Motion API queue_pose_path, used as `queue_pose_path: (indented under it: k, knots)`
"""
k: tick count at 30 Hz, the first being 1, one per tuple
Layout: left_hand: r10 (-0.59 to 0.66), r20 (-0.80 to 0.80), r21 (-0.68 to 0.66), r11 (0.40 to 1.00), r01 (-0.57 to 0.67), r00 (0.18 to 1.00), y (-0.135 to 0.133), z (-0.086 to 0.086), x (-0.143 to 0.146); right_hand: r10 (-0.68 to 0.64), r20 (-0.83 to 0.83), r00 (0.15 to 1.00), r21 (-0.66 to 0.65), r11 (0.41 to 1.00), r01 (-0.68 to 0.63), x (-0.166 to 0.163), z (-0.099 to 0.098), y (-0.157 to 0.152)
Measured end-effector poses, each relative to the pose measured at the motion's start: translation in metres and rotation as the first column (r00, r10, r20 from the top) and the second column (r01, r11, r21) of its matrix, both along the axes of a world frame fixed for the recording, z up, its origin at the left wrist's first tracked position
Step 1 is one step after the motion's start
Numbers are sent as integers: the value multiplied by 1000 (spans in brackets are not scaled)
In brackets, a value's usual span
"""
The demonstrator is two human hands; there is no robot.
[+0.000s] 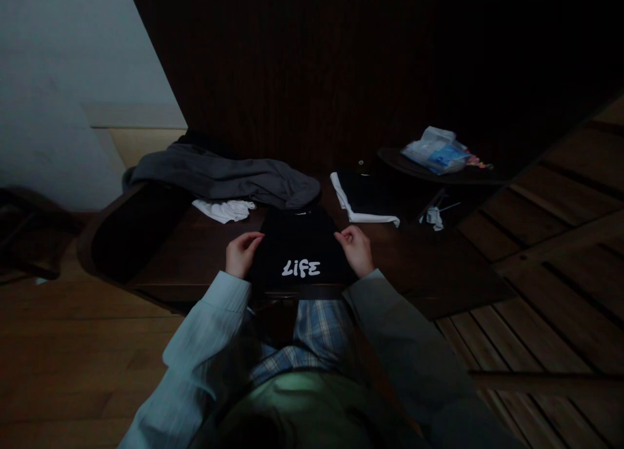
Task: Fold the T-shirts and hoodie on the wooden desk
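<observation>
- The black garment (305,241) lies at the centre of the frame, on the desk (190,254) near its front edge, white lettering (301,268) facing up.
- Grip: the left hand (240,253) pinches its left side between thumb and fingers; the right hand (355,247) pinches the right side at nearly the same height.
- For a neat spread, an even, light outward pull from both hands should serve best; a stronger tug on one side would probably skew the lettering.
- Pinching close to the side edges leaves the middle free to lie smooth; dark cloth in dim light hides creases, so feeling for them seems wise.
- The front edge sits just below the lettering; whether cloth overhangs it is too dark to tell.
- Behind, the grey garment (229,176) crowds the far edge, leaving little room that way.
- The white cloth (224,210) limits the upper left, the folded clothes (370,195) the upper right.
- Bare desk beside each hand offers sideways room.
</observation>
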State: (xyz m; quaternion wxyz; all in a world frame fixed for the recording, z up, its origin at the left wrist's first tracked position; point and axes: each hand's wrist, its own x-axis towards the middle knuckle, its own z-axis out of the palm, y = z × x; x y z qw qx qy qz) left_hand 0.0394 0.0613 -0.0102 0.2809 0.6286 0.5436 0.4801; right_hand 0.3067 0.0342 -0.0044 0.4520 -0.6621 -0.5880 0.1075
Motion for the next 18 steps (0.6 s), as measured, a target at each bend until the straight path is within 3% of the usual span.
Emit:
queue_pose_path:
  k: [4,8,13,18]
  knots:
    - [55,-52,-38,998,-57,997,1,2,-2,-8,-2,1000,-30,1000,8,1,-1,2]
    - [-20,-12,-93,996,19,1000,3,2,-6,62,-223,973,-85,993,-83,5,-1,6]
    - [-36,136,-153,987,57,990,9,-2,-5,113,-496,861,-163,962,-220,13,2,14]
    - [22,330,-226,972,57,944,7,2,-1,198,-585,787,-141,930,-339,17,3,15]
